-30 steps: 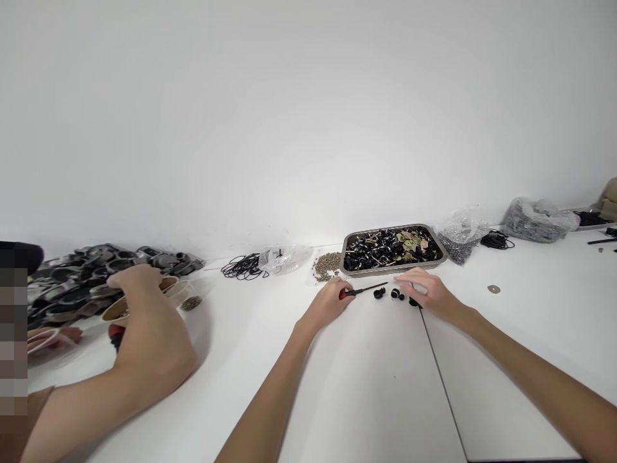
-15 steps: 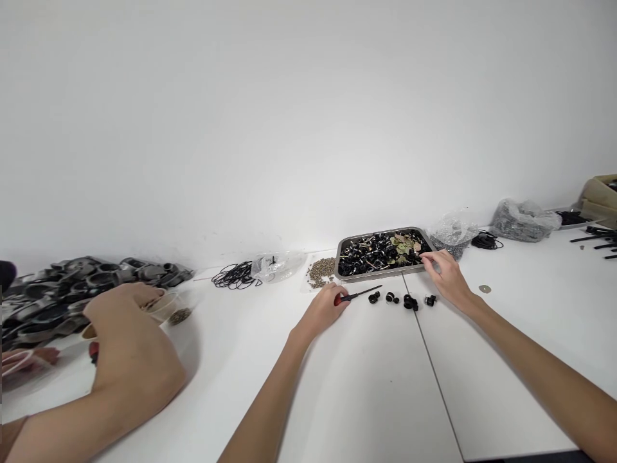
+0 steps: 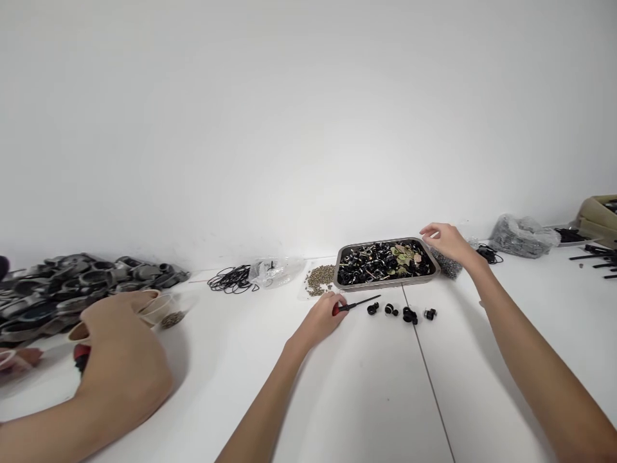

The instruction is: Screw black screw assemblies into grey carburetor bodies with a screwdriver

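While the rectangular grey metal tray (image 3: 390, 282) sits well filled, the right hand (image 3: 447, 240) hovers by its far-right corner, fingers narrowed, anything held unclear; left hand (image 3: 322, 316) grips the slim red-and-black screwdriver (image 3: 354, 305) out front, where one careless swing could scatter the small black clips (image 3: 409, 315).

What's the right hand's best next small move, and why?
Perhaps lower the right hand to the bag of small dark pieces: it hovers near there with nothing visible in its grasp, while four small black parts lie lined up and the left hand holds the screwdriver.
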The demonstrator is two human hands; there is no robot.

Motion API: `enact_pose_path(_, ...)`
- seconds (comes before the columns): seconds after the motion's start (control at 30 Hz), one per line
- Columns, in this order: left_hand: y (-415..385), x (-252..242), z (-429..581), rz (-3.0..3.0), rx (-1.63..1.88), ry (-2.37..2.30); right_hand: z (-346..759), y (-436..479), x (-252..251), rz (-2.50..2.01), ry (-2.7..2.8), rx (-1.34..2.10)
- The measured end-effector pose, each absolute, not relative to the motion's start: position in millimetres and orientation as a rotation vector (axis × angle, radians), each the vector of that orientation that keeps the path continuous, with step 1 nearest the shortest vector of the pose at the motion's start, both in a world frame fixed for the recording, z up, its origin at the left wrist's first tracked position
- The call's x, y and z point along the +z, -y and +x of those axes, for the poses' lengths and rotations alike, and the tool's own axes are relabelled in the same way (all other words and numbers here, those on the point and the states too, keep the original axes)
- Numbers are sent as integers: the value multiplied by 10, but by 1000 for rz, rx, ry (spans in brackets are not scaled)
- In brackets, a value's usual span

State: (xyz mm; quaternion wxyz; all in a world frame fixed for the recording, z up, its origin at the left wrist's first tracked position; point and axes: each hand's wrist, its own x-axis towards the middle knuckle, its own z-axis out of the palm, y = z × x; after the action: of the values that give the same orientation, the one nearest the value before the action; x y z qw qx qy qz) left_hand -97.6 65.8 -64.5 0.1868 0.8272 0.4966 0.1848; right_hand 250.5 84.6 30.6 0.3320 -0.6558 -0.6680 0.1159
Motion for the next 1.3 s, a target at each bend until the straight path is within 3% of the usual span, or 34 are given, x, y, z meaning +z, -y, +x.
enact_pose_path(0.63, -685, -677, -981, 2318, 531, -1403, 2570, -990, -171, -2044, 2096, 293)
enact_pose_path(1.3, -677, -677, -987, 2334, 478, -1414, 2691, -841, 216, -1873, 1995, 349)
